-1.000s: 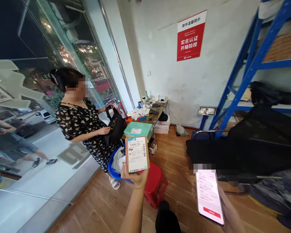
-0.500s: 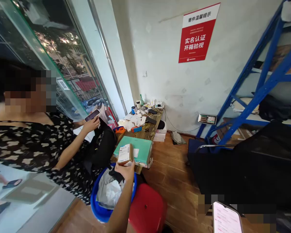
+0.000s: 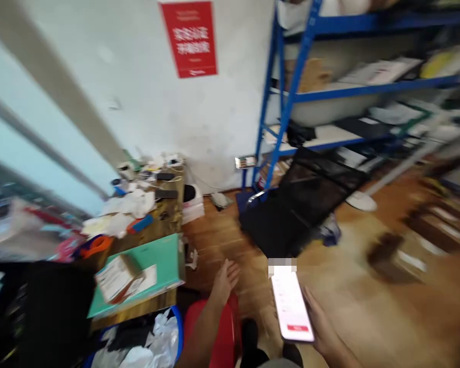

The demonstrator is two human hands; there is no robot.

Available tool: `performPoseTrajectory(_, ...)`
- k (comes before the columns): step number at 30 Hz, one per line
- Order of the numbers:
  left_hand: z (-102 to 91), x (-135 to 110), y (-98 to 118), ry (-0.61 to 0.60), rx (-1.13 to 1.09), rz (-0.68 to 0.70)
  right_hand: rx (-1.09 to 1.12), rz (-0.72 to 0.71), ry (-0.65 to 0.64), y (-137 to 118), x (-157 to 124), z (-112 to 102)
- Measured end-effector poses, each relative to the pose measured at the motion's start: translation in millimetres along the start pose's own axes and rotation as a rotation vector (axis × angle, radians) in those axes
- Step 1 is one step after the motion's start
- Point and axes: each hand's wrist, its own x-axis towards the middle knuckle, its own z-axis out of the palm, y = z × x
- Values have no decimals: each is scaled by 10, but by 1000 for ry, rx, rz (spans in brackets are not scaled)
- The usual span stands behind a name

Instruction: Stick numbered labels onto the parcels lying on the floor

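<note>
A small brown parcel (image 3: pixel 117 277) with a white label lies on a teal box (image 3: pixel 159 260) at the near end of a cluttered wooden table (image 3: pixel 164 217). My left hand (image 3: pixel 224 281) hangs empty to the right of the box, fingers spread, above a red stool (image 3: pixel 214 327). My right hand (image 3: pixel 322 327) holds a lit phone (image 3: pixel 291 305) low in the middle. The picture is smeared by motion.
Blue metal shelving (image 3: pixel 287 97) with parcels stands at the right. A black cart or bag (image 3: pixel 302 199) lies on the wood floor below it. A red sign (image 3: pixel 189 38) hangs on the white wall. A blue bin (image 3: pixel 153 342) with crumpled bags is under the table. A dark bag (image 3: pixel 53 306) sits at left.
My left hand has set the brown parcel down on the teal box and drawn back empty. My view has swung right; the person in the patterned dress is out of frame.
</note>
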Motion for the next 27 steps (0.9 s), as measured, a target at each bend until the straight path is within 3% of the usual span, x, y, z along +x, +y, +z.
performPoseTrajectory(3,1025,-386,209,-616,-171,-247,134,-52,-128,-177,23,-179)
performPoseTrajectory(5,1551,-623,360,-809,-228,-392,176,-114,-144,-319,-3,-386)
performPoseTrajectory(9,2411,-1023,578,-924,-112,-421,244,-253,-98,-624,-310,-913)
performPoseTrajectory(14,3561,-1760,663,-1149,11,-373,376,-507,-54,-1031,-1053,-1771)
performPoseTrajectory(19,4837,-2979,609,-1553,84,-490,445,-741,-48,-1354,-2024,-2994)
performPoseTrajectory(23,5802,-4066,441,-1647,178,-478,480,-897,4,-1537,-2887,-4008)
performPoseTrajectory(27,6558,-5035,265,-1720,288,-436,515,-996,97,-1619,-3672,-4777)
